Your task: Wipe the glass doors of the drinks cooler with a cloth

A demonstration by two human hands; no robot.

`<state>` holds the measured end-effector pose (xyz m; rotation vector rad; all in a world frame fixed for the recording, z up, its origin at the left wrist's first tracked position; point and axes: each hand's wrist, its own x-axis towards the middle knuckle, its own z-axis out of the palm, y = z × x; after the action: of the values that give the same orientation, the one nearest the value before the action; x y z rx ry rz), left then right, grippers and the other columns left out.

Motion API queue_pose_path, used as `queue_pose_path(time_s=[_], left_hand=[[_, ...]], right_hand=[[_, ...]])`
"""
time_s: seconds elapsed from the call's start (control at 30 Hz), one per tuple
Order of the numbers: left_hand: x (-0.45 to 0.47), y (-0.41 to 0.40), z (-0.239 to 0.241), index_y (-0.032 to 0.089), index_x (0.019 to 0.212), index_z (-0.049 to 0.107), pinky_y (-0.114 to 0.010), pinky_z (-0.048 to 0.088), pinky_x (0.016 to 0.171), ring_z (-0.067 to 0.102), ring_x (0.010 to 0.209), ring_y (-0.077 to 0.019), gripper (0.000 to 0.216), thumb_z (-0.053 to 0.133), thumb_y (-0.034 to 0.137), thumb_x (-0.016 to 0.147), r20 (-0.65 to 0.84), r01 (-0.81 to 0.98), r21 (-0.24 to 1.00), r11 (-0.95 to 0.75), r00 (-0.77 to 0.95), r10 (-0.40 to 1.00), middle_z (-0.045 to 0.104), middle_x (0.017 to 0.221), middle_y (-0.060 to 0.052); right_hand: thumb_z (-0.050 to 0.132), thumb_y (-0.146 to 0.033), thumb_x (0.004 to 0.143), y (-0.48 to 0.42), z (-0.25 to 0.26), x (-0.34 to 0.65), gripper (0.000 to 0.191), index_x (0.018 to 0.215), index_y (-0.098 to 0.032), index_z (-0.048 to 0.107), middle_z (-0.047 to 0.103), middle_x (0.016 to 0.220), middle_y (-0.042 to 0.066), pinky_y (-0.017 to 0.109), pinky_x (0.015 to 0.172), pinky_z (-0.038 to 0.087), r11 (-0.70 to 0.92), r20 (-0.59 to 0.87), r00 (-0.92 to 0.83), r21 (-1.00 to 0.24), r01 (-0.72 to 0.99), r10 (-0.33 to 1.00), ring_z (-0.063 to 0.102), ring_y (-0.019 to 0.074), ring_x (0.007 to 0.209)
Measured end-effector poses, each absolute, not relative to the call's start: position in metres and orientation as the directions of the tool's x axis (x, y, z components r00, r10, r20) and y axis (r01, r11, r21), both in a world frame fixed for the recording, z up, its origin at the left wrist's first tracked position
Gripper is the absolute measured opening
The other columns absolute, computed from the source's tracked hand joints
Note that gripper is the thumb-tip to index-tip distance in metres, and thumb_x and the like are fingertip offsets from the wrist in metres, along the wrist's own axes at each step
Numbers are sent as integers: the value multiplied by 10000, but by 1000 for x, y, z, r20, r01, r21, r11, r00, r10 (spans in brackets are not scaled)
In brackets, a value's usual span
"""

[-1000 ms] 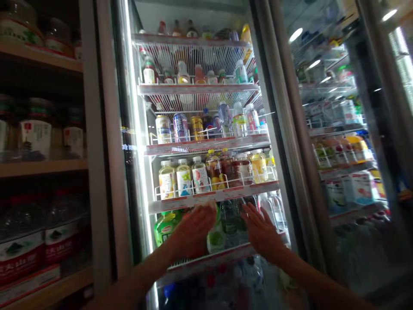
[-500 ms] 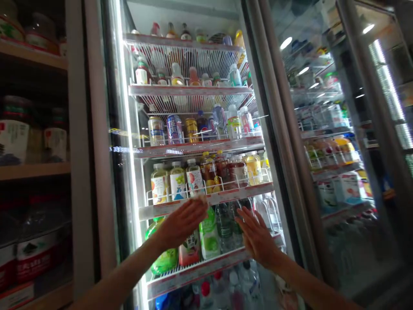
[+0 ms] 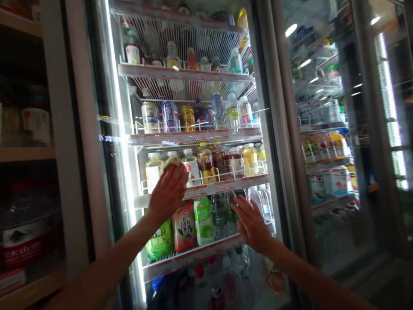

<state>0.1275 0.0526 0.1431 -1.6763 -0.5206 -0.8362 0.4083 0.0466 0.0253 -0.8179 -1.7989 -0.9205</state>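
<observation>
I face a lit drinks fridge with a closed glass door (image 3: 274,142). My left hand (image 3: 167,191) presses a small pale cloth (image 3: 174,162) against the glass, level with the shelf of juice bottles (image 3: 154,172). Its fingers are held together over the cloth. My right hand (image 3: 250,224) lies flat on the glass lower down and to the right, fingers spread and holding nothing, in front of clear water bottles (image 3: 222,213). Behind the glass between my hands stand a pink-labelled bottle (image 3: 183,226) and a light green one (image 3: 203,219). Cans (image 3: 169,115) stand on the shelf above.
Wooden shelves (image 3: 26,153) on the left carry jars, with large water bottles (image 3: 26,232) lower down. A second glass-door fridge (image 3: 325,146) with drinks and cartons stands to the right. More bottles (image 3: 200,280) fill the bottom of the fridge in front of me.
My left hand slid the cloth up and to the left across the glass, from the lower shelf's level to the juice-bottle shelf. My right hand stayed flat on the glass in about the same place.
</observation>
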Motion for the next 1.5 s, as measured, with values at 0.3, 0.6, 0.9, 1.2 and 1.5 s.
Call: queue_pose_path(time_s=[0.3, 0.6, 0.9, 1.2, 1.5], left_hand=[[155, 51, 102, 104, 1447, 110, -419, 269, 1113, 164, 1401, -227, 677, 411, 240, 856, 809, 744, -560, -366, 586, -46, 321, 1464, -143], [67, 42, 82, 172, 1450, 136, -466, 140, 1136, 147, 1405, -237, 644, 409, 298, 881, 928, 903, -362, -230, 372, 2, 190, 1516, -104], [79, 43, 77, 146, 1448, 122, -469, 135, 1133, 133, 1407, -224, 638, 398, 300, 894, 940, 926, -338, -166, 342, -2, 203, 1506, -114], [79, 42, 76, 191, 1449, 132, -472, 161, 1128, 166, 1400, -228, 626, 403, 305, 896, 950, 935, -302, -184, 312, 30, 223, 1504, -101], [86, 42, 74, 211, 1453, 81, -486, 122, 1135, 140, 1405, -233, 647, 395, 306, 895, 964, 948, -248, -200, 261, 44, 184, 1516, -92]], right_hand=[[318, -133, 874, 23, 81, 309, 492, 1365, -158, 337, 471, 1367, 112, 345, 1050, 381, 842, 975, -220, 138, 521, -23, 361, 141, 1323], [456, -342, 867, 58, 86, 239, 427, 1274, -220, 490, 442, 1404, 90, 510, 1115, 101, 543, 973, -219, 220, 810, -67, 242, 249, 1372], [319, -250, 883, 92, 84, 440, 525, 1394, -132, 344, 377, 1424, 187, 522, 999, 312, 191, 937, 349, -339, 921, -24, 358, 299, 1310], [395, -221, 861, 73, 69, 335, 488, 1347, -243, 423, 396, 1445, 45, 480, 1119, 137, 396, 939, -343, 317, 862, -6, 232, 224, 1386], [337, -198, 879, 79, 69, 385, 512, 1388, -154, 369, 326, 1468, 155, 485, 1031, 295, 266, 981, 188, -196, 944, 56, 250, 272, 1377]])
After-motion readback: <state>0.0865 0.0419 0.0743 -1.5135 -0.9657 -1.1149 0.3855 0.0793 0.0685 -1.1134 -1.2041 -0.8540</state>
